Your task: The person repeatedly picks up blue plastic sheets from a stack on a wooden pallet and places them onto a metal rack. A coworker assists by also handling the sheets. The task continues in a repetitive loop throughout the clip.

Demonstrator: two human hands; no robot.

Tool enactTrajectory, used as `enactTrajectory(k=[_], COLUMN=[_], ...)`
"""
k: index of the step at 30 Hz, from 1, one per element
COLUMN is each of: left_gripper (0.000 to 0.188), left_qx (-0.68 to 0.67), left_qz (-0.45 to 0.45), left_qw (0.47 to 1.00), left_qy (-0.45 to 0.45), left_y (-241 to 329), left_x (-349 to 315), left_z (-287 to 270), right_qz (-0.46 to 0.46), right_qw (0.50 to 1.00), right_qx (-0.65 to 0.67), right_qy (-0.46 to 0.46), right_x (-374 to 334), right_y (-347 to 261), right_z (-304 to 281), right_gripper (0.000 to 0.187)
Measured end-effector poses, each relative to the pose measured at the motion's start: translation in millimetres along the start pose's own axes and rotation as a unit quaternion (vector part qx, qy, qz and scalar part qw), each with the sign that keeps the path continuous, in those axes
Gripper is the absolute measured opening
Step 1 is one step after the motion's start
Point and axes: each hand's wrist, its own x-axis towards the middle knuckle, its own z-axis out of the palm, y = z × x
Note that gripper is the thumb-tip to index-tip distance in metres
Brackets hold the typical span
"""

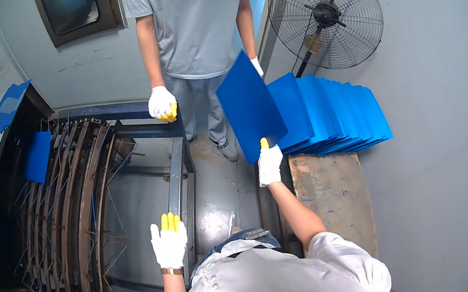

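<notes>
L hand (169, 241), lower centre-left, fingers spread and empty over the curved metal rack (72, 216), while R hand (269, 163) at frame centre pinches the bottom edge of the blue sheet (249, 106), long axis running up-left, co-worker's gloved hand (257, 66) holding its top.

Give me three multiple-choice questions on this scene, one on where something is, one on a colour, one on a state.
1. Where does the stack of blue sheets lie?
A. on the wooden bench
B. inside the metal frame
C. on the fan

2. What colour are the glove fingertips on the left hand?
A. red
B. yellow
C. black

3. What is the right hand doing?
A. hanging free
B. resting on the fan
C. gripping a blue sheet by its lower edge

Answers: 1 A, the stack sits on the bench's far end. 2 B, the tips show yellow. 3 C, the fingers close on the sheet's lower edge.
</notes>
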Motion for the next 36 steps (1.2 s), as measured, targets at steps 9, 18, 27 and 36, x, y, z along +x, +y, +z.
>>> enactTrajectory(k=[9, 18, 27, 36], left_gripper=[0.034, 0.036, 0.034, 0.034], left_qx=[0.327, 0.211, 0.426, 0.2], left_qz=[0.039, 0.032, 0.04, -0.126], left_qw=[0.944, 0.977, 0.898, 0.971], left_qy=[-0.029, -0.017, -0.098, 0.022], left_y=[-18, -19, -35, -92], left_x=[-8, -4, 1, 47], left_z=[-29, -70, -72, 25], right_qz=[0.031, 0.023, 0.228, 0.358], right_qw=[0.996, 0.999, 0.96, 0.88], right_qx=[0.027, 0.01, 0.136, 0.183], right_qy=[0.084, 0.03, -0.093, -0.251], right_x=[57, 50, 50, 60], right_y=[25, 43, 62, 57], right_z=[12, 20, 11, -49], right_gripper=[0.028, 0.023, 0.023, 0.029])
